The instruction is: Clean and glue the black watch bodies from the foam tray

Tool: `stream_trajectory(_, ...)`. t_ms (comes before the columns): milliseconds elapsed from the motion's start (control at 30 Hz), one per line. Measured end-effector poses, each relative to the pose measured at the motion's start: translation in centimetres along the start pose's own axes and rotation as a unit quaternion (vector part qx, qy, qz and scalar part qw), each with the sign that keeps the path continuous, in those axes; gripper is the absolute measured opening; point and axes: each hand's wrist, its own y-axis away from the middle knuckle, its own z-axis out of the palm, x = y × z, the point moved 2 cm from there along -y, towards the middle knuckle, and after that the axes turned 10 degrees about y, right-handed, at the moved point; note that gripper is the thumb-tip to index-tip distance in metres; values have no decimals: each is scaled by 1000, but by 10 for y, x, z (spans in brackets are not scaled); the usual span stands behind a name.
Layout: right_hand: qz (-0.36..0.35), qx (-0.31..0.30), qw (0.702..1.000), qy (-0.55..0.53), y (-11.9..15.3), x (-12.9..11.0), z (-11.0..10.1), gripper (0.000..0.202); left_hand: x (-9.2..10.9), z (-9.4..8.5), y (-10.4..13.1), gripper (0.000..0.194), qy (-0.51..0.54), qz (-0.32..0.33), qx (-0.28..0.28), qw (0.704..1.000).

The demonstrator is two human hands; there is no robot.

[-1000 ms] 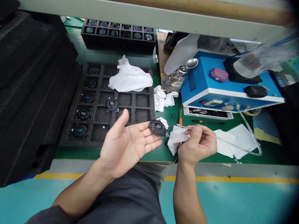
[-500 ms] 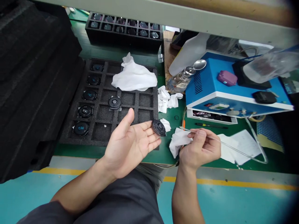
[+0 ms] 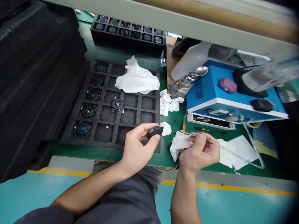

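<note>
My left hand (image 3: 140, 149) is closed on a black round watch case (image 3: 155, 132), pinched between thumb and fingers above the tray's front right corner. To its right, my right hand (image 3: 199, 152) grips a thin pen-like tool (image 3: 187, 133) with a clear tube trailing from it. The tool's tip points at the watch case, with a gap between them. Under the left hand lies a black foam tray (image 3: 102, 132). Several round watch cases (image 3: 83, 128) fill its left column, and one more watch case (image 3: 117, 104) sits near the middle.
A white cloth (image 3: 139, 80) covers the tray's back right part. Crumpled wipes (image 3: 179, 144) lie beside the tray. A blue machine (image 3: 233, 90) stands at the right, next to a glass bottle (image 3: 181, 87). Stacked black foam (image 3: 42, 87) rises at the left. A shelf edge (image 3: 163, 23) crosses above.
My left hand has turned over from palm-up and closed its thumb onto the watch case, tilting it. My right hand and the pen-like tool have hardly moved. The view has shifted slightly.
</note>
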Motion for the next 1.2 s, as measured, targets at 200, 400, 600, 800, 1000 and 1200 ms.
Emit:
stream_trajectory(200,-2,-4,1000,3,0,3,-1,21,5,-1,6,20,-22,43,-13,999)
stream_trajectory(400,17,2,1000,0,-1,2,0,24,5,-5,5,20,-15,32,-24,999)
stream_trajectory(600,47,-7,997,-66,8,-25,-27,15,19,-20,1,20,-63,33,-13,997)
stream_trajectory(800,189,-322,928,-21,23,-11,-84,31,46,-38,-31,23,-198,122,-9,972)
stream_trajectory(1000,245,-430,869,-1,28,9,-113,42,45,-18,-91,26,-397,130,-86,904)
stream_trajectory(1200,287,-446,848,-9,40,15,-105,52,43,7,-120,24,-517,112,-123,840)
